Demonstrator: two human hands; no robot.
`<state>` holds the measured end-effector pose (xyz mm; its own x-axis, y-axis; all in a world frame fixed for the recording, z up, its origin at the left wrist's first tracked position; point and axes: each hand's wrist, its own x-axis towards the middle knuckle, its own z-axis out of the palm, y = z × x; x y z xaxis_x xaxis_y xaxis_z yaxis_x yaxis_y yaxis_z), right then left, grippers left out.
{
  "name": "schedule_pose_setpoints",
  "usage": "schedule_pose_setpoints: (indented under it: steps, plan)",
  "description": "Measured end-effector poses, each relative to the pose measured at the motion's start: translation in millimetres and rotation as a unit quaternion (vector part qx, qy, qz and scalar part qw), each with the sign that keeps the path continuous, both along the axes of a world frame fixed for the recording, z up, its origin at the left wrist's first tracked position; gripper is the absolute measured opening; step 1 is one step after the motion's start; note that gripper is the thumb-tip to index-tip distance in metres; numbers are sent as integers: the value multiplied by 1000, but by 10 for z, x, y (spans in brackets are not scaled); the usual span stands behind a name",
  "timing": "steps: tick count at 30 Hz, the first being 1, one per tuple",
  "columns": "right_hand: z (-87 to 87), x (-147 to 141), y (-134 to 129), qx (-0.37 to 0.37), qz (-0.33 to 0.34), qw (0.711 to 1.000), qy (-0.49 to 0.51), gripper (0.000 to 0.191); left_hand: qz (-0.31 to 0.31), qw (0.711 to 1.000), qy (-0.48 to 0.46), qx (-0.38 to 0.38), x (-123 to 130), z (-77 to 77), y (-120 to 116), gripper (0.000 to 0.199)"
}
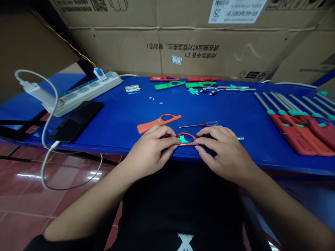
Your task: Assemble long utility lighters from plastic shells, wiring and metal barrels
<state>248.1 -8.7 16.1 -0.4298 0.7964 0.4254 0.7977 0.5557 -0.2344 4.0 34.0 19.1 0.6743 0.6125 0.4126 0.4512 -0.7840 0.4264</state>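
Near the table's front edge, an orange lighter half (186,134) lies between my two hands, a teal trigger (182,139) inside its loop. My left hand (157,148) pinches its left end. On its right end close the fingers of my right hand (221,150); a metal tip (240,138) shows beyond that hand. Much of the lighter half is hidden by my fingers. Just behind it lie another orange casing half (154,124) and a screwdriver (209,124) with a clear and red handle.
Assembled lighters (293,134) with metal tubes are piled at the right. Along the back lie green casings (170,85), red casings (201,80), teal triggers (193,91) and metal tubes (235,89). At the left are a power strip (86,90), a phone (75,122) and a white cable (43,174). Cardboard (117,48) stands behind.
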Motion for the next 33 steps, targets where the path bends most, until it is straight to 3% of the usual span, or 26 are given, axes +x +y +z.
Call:
schedule_pose_setpoints:
  steps: [14, 21, 33]
  plan:
    - [16, -15, 50, -50, 23, 998, 26, 15, -9, 992, -12, -122, -1, 61, 11, 19]
    - [40, -5, 64, -90, 33, 994, 54, 13, -10, 991, -13, -131, -2, 68, 11, 19]
    - [26, -8, 70, -96, 31, 993, 61, 14, -16, 990, -10, -138, -2, 87, 29, 17]
